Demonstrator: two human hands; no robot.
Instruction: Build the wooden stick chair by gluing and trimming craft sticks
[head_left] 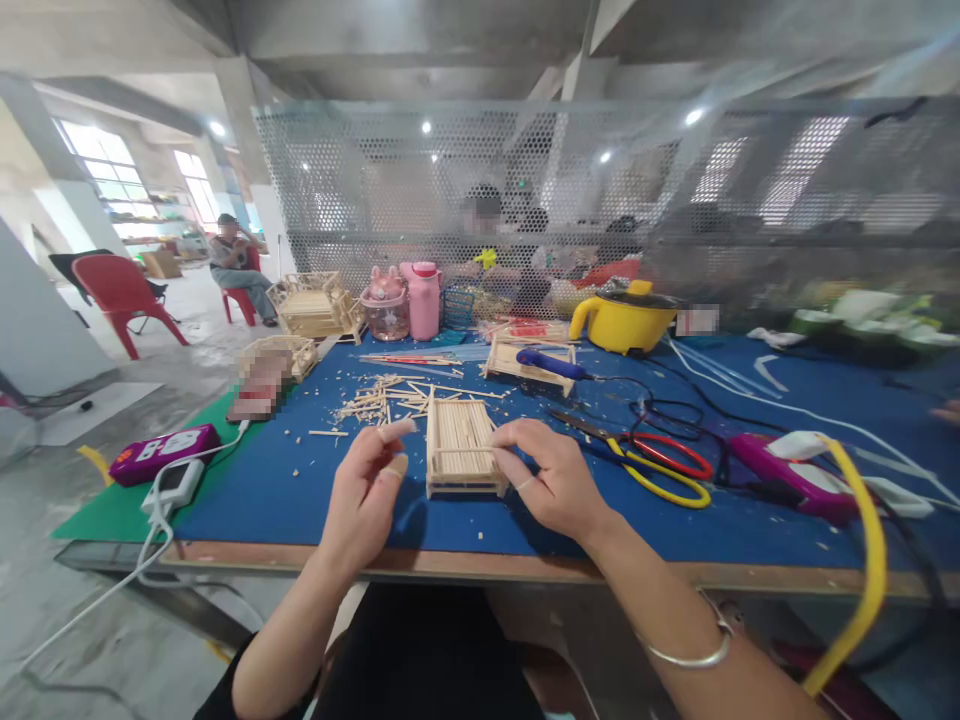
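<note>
On the blue mat stands a small wooden stick frame with a slatted base and an upright post at its back left corner. My right hand is at its right side, thumb and forefinger pinched on a thin wooden stick lying level across the front part of the frame. To the left of the frame my left hand is held with thumb and forefinger apart, nothing between them and not touching the frame. Fingertip coverings show on the left thumb and forefinger. Loose cut sticks are heaped behind the left hand.
Scissors lie right of my right hand. A blue-handled tool with a cord rests on another stick frame. Behind stand a yellow pot and pink bottle. Purple power strips lie at both sides. A perforated screen borders the back.
</note>
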